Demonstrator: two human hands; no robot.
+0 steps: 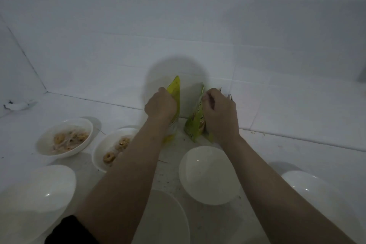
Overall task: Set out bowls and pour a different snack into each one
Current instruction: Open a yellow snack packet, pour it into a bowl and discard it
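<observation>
Head view: both arms reach forward over a white tiled floor toward the wall. The left hand [160, 105] grips the upper part of a yellow bag [175, 93], fingers curled round its edge; the bag stands upright near the wall, its lower part hidden behind the wrist. The right hand [221, 113] pinches the top of a green bag [196, 122], which stands just beside the yellow one, tilted slightly.

Six white bowls sit on the floor nearer the person. The far left bowl [65, 137] holds ring-shaped snacks and pale strips. Just right of it, a second bowl [111, 148] holds a few rings and is partly covered by the left forearm. A bowl [208, 176] between the forearms shows nothing inside. Another bowl [35, 200] lies at lower left, one [164, 218] at bottom centre, and one [309, 188] at right behind the right forearm. A dark sleeve [67, 232] shows at the bottom edge. Crumbs dot the tiles.
</observation>
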